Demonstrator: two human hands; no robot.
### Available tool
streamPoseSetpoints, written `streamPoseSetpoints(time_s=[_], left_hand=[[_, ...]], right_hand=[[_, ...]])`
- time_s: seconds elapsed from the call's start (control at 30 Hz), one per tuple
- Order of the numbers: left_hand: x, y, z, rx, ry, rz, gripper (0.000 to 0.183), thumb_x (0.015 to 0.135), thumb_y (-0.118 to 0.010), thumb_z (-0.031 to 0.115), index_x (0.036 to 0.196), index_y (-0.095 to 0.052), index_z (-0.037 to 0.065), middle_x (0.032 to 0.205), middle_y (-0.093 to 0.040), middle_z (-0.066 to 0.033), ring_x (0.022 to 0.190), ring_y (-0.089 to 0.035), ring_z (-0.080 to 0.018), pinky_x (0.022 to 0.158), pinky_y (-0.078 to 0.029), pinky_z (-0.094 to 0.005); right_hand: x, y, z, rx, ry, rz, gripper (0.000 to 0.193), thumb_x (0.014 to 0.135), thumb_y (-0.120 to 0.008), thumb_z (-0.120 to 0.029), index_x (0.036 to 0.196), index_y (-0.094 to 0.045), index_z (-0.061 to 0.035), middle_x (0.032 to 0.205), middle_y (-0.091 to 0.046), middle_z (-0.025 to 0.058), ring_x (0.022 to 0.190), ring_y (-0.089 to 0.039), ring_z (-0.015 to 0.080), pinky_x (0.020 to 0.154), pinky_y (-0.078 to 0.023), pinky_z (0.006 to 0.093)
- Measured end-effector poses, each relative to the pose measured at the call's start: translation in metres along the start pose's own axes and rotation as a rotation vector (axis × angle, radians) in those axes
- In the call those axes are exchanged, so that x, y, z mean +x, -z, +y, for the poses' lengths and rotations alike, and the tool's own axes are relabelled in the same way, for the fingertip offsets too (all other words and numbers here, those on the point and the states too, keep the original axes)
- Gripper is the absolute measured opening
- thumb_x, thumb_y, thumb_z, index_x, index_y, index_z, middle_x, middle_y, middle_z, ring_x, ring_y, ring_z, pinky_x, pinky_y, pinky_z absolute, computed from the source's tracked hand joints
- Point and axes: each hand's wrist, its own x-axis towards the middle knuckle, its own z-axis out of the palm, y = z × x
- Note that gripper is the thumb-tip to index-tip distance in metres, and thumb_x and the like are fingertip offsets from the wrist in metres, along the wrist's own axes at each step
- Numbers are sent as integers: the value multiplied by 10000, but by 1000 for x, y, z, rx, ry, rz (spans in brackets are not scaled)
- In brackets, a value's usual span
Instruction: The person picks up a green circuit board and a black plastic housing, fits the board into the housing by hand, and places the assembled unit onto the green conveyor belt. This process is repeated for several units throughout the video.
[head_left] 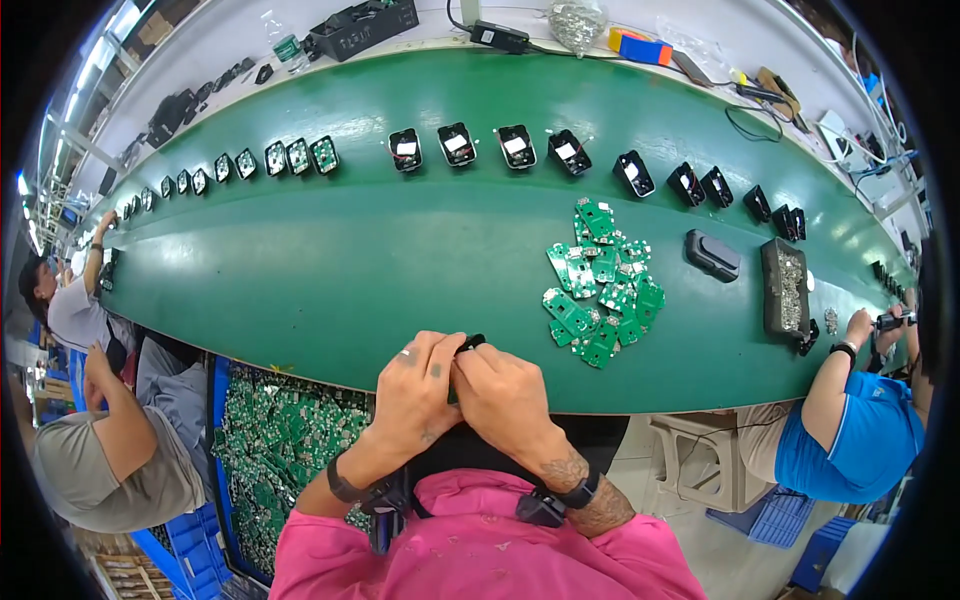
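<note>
Both hands, left (412,388) and right (502,395), meet at the near edge of the green desk (330,250), fingertips pinching a small black part (470,343) between them, largely hidden by the fingers. Just beyond and right of the hands, a loose heap of green circuit boards (602,290) lies between them and a dark oblong case (712,255); farther right sits a black tray (769,275) of small metal pieces. Straight ahead, well apart, stand open black housings (515,147); ahead-left, more housings hold green boards (298,157). Below the left hand, a blue-rimmed bin (216,440) brims with boards.
</note>
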Motion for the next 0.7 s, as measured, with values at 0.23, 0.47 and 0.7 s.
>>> streamPoseSetpoints(time_s=[0.23,0.47,0.7], left_hand=[[-15,2,-2,-932,506,50,721,665,-862,37,1278,-484,-12,1196,-582,-102,980,-689,-194,828,-597,-329],[-23,-10,8,-1077,616,134,799,679,-836,7,1376,-446,-14,1255,-568,-114,1071,-645,-181,886,-565,-308],[-24,-11,21,-1157,483,66,599,754,-797,48,1326,-621,35,1348,-541,-125,1002,-648,-156,828,-564,-285]], right_hand=[[-12,37,9,183,-181,217,155,896,-685,-119,796,-647,-7,725,-630,139,617,-625,326,559,-489,412],[-9,73,57,-566,-294,-2,239,898,-689,-161,1072,-635,-7,949,-595,163,930,-589,361,806,-485,456],[-13,81,64,-113,-306,158,205,1016,-545,-125,881,-601,19,747,-596,77,645,-597,218,578,-484,333]])
